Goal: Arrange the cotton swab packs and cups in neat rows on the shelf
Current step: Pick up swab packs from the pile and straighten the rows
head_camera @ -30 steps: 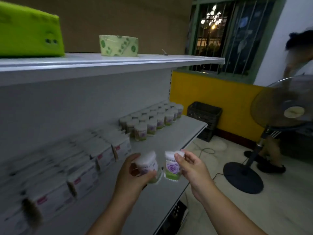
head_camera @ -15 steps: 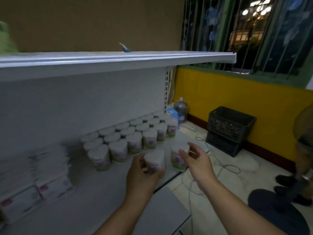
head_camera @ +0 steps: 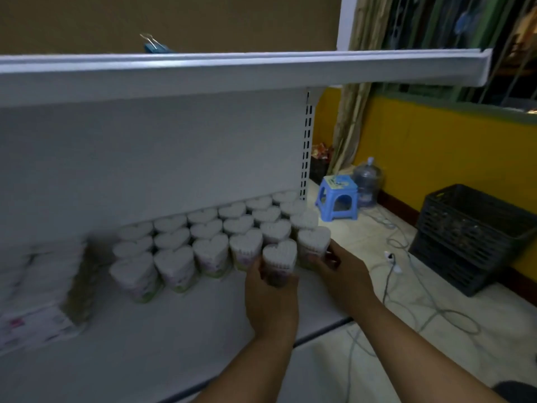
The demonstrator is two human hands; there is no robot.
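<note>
Left hand (head_camera: 271, 295): fingers wrapped round a white heart-shaped cotton swab cup (head_camera: 279, 254), just in front of the cup rows (head_camera: 203, 231) on the white metal shelf (head_camera: 145, 338). Right hand (head_camera: 341, 274): fingers clamp a second heart cup (head_camera: 313, 241) at the front row's right end. Half a sec ago both were held clear of the rows.

The white shelf (head_camera: 151, 344) carries heart-topped cotton swab cups (head_camera: 209, 228) standing upright in three close rows on its far right part. Blurred stacks of cotton swab packs (head_camera: 35, 301) lie at its left. The upper shelf (head_camera: 232, 68) bears a binder clip (head_camera: 154, 45).
</note>
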